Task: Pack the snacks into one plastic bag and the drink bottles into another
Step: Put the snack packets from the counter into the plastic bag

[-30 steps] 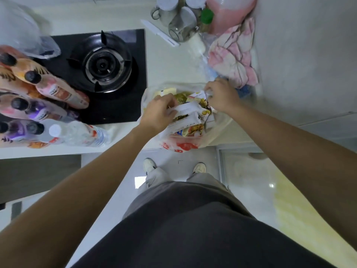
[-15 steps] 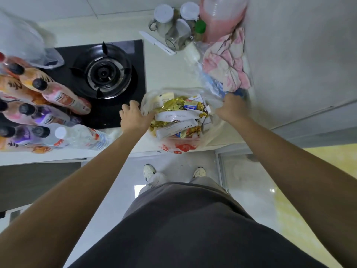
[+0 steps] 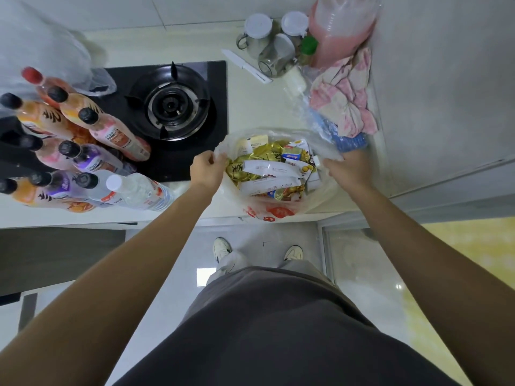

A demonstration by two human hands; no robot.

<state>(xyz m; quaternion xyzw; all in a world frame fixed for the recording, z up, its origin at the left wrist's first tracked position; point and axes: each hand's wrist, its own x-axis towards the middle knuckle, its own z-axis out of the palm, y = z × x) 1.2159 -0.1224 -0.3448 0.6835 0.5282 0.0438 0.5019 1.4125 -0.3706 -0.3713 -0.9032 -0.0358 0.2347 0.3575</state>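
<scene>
On the near edge of the counter, the snack bag (image 3: 278, 207) sits full of packets (image 3: 267, 168). Both hands have moved from the packets to the rim: left hand (image 3: 207, 169) pinching its left side, right hand (image 3: 347, 169) gripping its right. Snacks look packed; the drink bottles (image 3: 83, 151) at left remain unbagged.

Both bare arms reach fwd from the bottom corners toward frame centre, forearms converging. Left hand (image 3: 207, 169) sits just left of centre, back of hand up, fingers curled & pinching the bag rim (image 3: 223, 147). Right hand (image 3: 347, 169) is right of centre, wrist approx. straight, fingers curled under, gripping the opposite edge of the rim. Hands well apart, roughly level.
</scene>
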